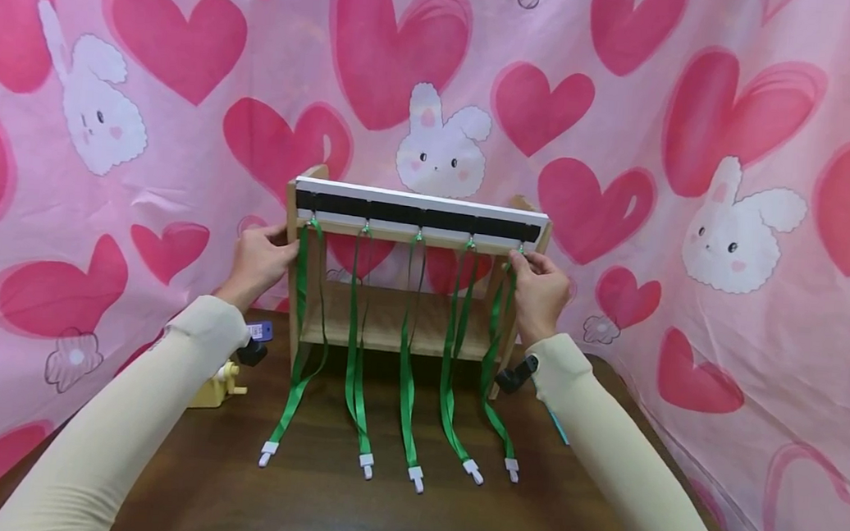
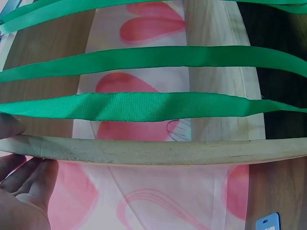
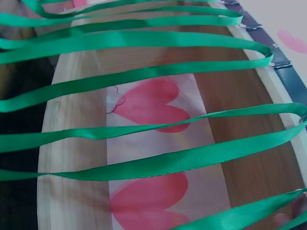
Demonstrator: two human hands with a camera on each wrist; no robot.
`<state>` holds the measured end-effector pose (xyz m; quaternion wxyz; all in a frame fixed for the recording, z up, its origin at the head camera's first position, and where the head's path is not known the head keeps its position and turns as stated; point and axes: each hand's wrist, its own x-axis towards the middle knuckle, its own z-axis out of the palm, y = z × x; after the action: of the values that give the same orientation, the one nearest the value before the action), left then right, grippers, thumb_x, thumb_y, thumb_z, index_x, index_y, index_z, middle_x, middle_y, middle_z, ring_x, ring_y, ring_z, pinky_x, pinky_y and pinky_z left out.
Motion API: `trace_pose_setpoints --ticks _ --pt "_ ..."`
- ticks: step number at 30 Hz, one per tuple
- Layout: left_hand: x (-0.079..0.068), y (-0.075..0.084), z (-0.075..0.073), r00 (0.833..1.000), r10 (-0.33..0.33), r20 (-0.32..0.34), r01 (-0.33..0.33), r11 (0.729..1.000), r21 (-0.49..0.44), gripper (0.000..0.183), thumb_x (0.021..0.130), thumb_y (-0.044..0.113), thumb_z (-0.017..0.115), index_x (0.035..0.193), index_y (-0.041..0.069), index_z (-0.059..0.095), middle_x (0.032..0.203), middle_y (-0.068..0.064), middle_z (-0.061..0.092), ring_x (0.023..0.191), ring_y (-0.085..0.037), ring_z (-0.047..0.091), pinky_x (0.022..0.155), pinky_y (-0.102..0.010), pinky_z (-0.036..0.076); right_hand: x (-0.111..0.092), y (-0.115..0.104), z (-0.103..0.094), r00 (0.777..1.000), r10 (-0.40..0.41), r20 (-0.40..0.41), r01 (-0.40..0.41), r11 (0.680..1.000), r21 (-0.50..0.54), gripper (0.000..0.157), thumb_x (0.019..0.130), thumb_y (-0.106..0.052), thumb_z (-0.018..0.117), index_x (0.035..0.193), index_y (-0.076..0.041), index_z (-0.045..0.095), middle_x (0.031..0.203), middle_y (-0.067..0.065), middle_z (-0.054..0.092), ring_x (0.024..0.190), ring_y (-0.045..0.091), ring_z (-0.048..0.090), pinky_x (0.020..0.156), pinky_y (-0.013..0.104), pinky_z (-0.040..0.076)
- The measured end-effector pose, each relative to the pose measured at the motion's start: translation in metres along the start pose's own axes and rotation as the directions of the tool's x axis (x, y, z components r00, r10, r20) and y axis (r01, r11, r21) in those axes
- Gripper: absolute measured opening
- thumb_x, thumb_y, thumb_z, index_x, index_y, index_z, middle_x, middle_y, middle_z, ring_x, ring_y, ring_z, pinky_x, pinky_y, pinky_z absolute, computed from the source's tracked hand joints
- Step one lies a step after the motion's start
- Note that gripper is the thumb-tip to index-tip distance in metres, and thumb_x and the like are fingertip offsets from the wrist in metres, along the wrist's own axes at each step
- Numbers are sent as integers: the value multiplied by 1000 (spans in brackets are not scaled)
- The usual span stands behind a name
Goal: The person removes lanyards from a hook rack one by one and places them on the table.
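A small wooden rack [image 1: 391,321] stands on the table, a white strip with a black band [image 1: 421,216] along its top front. Several green lanyards [image 1: 406,371] with white clips [image 1: 416,477] hang from small hooks on that strip, their clip ends lying on the table. My left hand [image 1: 258,262] grips the rack's left side panel [image 2: 158,151], thumb and fingers on opposite sides of the wood. At the upper right corner, my right hand [image 1: 541,294] holds the right side panel, its thumb beside the rightmost lanyard [image 3: 259,211]. Most of the right hand is outside the right wrist view.
A yellow object with a small handle [image 1: 215,386] stands left of the rack, near a blue tag [image 1: 261,330]. Right of it lies a thin light-blue stick [image 1: 558,427], partly behind the right arm. A pink heart-and-rabbit cloth [image 1: 439,69] hangs around the brown table [image 1: 333,514].
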<state>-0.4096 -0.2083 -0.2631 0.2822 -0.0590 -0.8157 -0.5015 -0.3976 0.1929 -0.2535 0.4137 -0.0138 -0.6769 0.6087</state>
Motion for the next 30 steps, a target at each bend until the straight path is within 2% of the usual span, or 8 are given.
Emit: trace_pose_setpoints --ticks 8,12,15,19,22,24,27,30 --pt "0 -3 -1 1000 -1 5 1 1000 7 58 95 39 70 141 6 59 128 -21 70 110 -31 71 93 -42 60 -2 3 7 1000 -29 12 28 997 78 30 87 -23 81 103 1 73 75 -10 68 65 9 72 59 13 56" --pt "0 -2 -2 1000 -11 6 10 1000 12 58 95 39 69 142 7 59 128 -21 70 111 -32 71 95 -45 60 -1 5 5 997 -76 10 75 997 35 24 92 -23 76 103 -1 75 82 7 74 61 8 69 56 13 55" --pt "-1 0 -2 1000 -14 13 14 1000 10 58 95 40 69 142 8 58 130 -21 69 112 -33 70 95 -46 59 0 7 2 984 -175 26 175 984 -17 20 96 -19 70 102 -1 77 85 22 74 60 15 69 52 12 52" --pt "0 0 -1 1000 -12 15 12 1000 -4 58 95 38 69 143 8 58 131 -21 69 111 -33 71 95 -46 60 4 13 -5 917 -395 52 398 905 -152 19 98 -13 65 95 -1 79 75 23 73 59 26 67 52 12 48" --pt "-1 -1 -1 1000 -3 6 3 1000 -4 57 95 38 70 141 7 59 129 -21 69 111 -33 71 94 -46 60 8 15 -9 841 -536 77 535 800 -273 18 96 -11 66 89 0 78 73 18 74 64 32 69 58 28 51" --pt "-1 -3 0 1000 -2 2 2 1000 -4 59 94 41 71 140 7 60 129 -21 70 111 -33 71 94 -46 60 11 15 -11 809 -579 102 578 750 -321 19 95 -13 67 87 1 77 74 18 74 69 36 70 61 42 50" --pt "0 -4 0 1000 5 -11 -5 1000 14 61 92 46 71 138 8 62 127 -20 71 110 -32 72 93 -46 60 14 12 -15 812 -565 146 577 739 -348 19 94 -15 68 85 0 76 75 18 74 70 38 69 62 50 48" --pt "1 -4 0 1000 0 -12 0 1000 18 62 92 47 71 139 9 62 128 -19 71 111 -31 72 94 -46 60 19 8 -19 841 -503 201 541 771 -335 21 96 -15 67 84 -1 76 72 17 72 64 30 62 58 37 44"
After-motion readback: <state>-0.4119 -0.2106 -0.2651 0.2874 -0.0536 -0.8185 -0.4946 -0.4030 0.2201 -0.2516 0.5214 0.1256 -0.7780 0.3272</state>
